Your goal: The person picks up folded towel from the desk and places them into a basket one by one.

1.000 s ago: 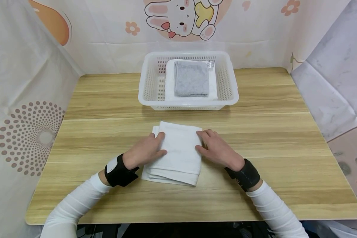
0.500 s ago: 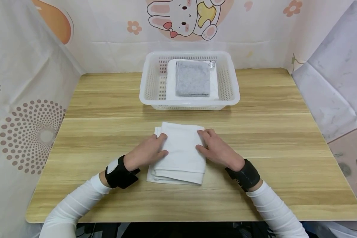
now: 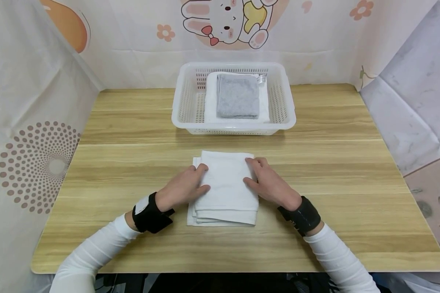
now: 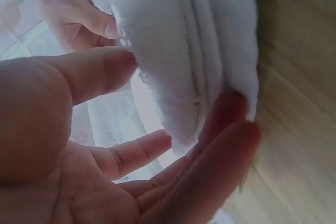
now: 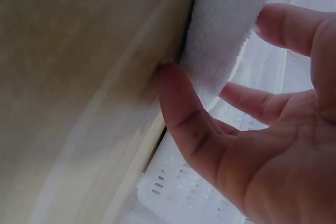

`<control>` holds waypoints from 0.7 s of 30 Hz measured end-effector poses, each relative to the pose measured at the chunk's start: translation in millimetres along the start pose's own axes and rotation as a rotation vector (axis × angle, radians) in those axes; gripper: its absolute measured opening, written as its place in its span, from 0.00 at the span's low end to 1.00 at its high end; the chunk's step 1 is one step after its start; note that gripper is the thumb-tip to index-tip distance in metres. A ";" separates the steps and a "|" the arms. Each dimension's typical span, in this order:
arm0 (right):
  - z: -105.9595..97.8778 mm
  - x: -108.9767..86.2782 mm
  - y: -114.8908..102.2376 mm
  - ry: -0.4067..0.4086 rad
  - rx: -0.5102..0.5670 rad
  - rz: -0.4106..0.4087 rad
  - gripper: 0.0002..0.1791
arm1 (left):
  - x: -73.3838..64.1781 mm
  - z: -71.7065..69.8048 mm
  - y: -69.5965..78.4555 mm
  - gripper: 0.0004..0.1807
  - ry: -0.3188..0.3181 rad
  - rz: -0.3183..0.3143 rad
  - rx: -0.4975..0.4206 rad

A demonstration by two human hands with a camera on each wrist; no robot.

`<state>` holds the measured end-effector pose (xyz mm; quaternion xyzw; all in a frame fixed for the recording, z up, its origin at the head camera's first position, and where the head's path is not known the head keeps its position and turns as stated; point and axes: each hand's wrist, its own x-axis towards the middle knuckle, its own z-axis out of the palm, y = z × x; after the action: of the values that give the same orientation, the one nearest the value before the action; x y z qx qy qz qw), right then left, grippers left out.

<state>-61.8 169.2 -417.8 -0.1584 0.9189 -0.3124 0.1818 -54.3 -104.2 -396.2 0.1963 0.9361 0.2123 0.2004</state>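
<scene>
A folded white towel [image 3: 228,183] lies in several layers on the wooden table, its lower layers showing along the near and left edges. My left hand [image 3: 183,185] holds its left side, thumb on top. In the left wrist view, the left fingers [image 4: 226,145] bend against the stacked edge of the towel [image 4: 157,40]. My right hand [image 3: 273,183] holds the right side. In the right wrist view, the thumb is over the top of the towel [image 5: 223,30], while the lower right fingers [image 5: 181,98] reach down its side to the tabletop.
A white plastic basket [image 3: 185,95] stands at the back of the table [image 3: 352,183]. In it lies a folded white cloth [image 3: 210,101] with a folded grey towel [image 3: 238,95] on top. Printed curtains [image 3: 132,69] hang behind and at the sides.
The white towel has shifted slightly right and turned a little, so its near edge lies straighter. Both hands have stayed on its sides, the left moving slightly right with it.
</scene>
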 end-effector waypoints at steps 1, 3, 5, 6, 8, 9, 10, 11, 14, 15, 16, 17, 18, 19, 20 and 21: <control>0.2 -0.2 0.3 0.000 0.009 0.008 0.38 | 0.7 1.1 0.1 0.28 0.009 -0.009 0.022; 0.5 -0.5 0.8 0.002 0.027 0.024 0.39 | 1.9 3.1 0.3 0.28 0.029 -0.027 0.064; 0.7 -0.9 1.1 0.004 0.042 0.040 0.40 | 2.9 4.6 0.2 0.27 0.050 -0.044 0.094; 0.7 -1.2 1.4 0.007 0.048 0.048 0.40 | 3.4 5.2 0.0 0.26 0.060 -0.052 0.099; 1.2 -1.6 1.2 0.015 0.051 0.054 0.40 | 3.3 5.6 -1.3 0.26 0.080 -0.058 0.104; 1.5 -1.9 1.1 0.017 0.052 0.055 0.40 | 3.4 5.8 -2.0 0.26 0.086 -0.059 0.104; 2.0 -2.4 0.4 0.021 0.049 0.057 0.40 | 3.5 5.8 -2.6 0.27 0.091 -0.060 0.109; 2.9 -2.5 -0.2 0.025 0.047 0.057 0.40 | 3.8 6.0 -3.4 0.28 0.095 -0.057 0.112; 5.9 -3.1 -2.8 0.034 0.037 0.054 0.40 | 4.9 6.3 -5.7 0.32 0.100 -0.046 0.112; 7.2 -3.1 -3.9 0.036 0.030 0.055 0.40 | 5.4 6.4 -6.3 0.35 0.100 -0.043 0.110; 8.5 -3.2 -5.0 0.038 0.023 0.056 0.40 | 5.9 6.5 -7.1 0.37 0.101 -0.039 0.105; 9.6 -3.1 -5.9 0.039 0.018 0.054 0.41 | 6.3 6.4 -7.7 0.39 0.101 -0.036 0.098; 10.3 -3.2 -6.8 0.039 0.012 0.051 0.41 | 6.7 6.4 -8.2 0.41 0.098 -0.033 0.090; 10.9 -3.0 -7.4 0.041 0.010 0.049 0.42 | 7.5 6.2 -8.4 0.43 0.095 -0.030 0.080; 11.4 -3.1 -8.3 0.040 0.010 0.045 0.42 | 8.2 6.1 -8.6 0.44 0.093 -0.026 0.066; 11.8 -3.1 -9.0 0.039 0.010 0.040 0.42 | 8.9 6.1 -8.6 0.44 0.093 -0.022 0.051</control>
<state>-52.4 157.6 -420.1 -0.1332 0.9237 -0.3161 0.1708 -61.5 -105.4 -407.9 0.1811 0.9515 0.1954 0.1538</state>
